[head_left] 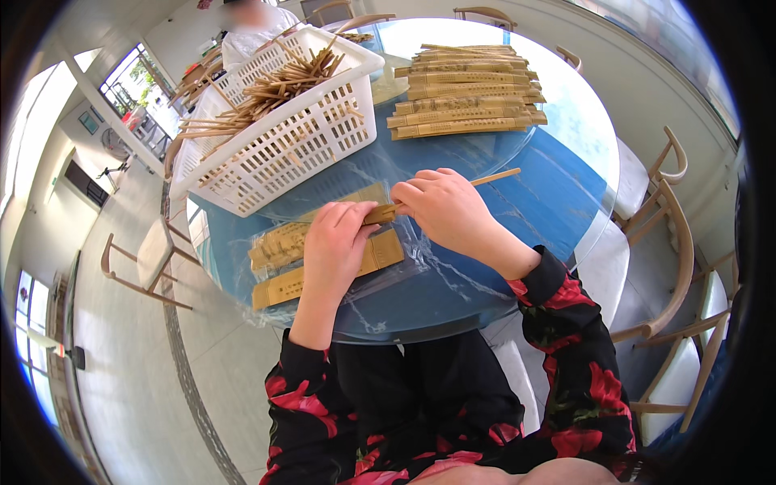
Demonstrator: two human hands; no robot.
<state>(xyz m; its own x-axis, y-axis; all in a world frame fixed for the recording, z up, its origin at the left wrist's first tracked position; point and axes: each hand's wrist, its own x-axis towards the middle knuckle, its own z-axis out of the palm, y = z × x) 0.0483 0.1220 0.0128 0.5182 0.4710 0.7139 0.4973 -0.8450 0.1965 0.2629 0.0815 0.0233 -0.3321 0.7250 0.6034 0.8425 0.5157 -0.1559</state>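
My left hand (333, 242) is closed on a narrow brown paper sleeve (380, 214), over the near part of the glass table. Close beside it, my right hand (447, 206) pinches a pair of wooden chopsticks, or perhaps one, at the sleeve's end. The chopsticks (497, 176) stick out to the right past my knuckles; their other end is hidden by my fingers and the sleeve. Under and around my left hand lie flat brown paper sleeves (279, 288) and a printed stack of them (279, 245), on clear plastic film (416, 250).
A white plastic basket (295, 158) holding many loose chopsticks (279, 89) stands at the far left of the round table (558, 190). Filled paper sleeves (469, 93) are piled at the far side. Wooden chairs (671, 267) surround the table, and another person (250, 32) sits beyond the basket.
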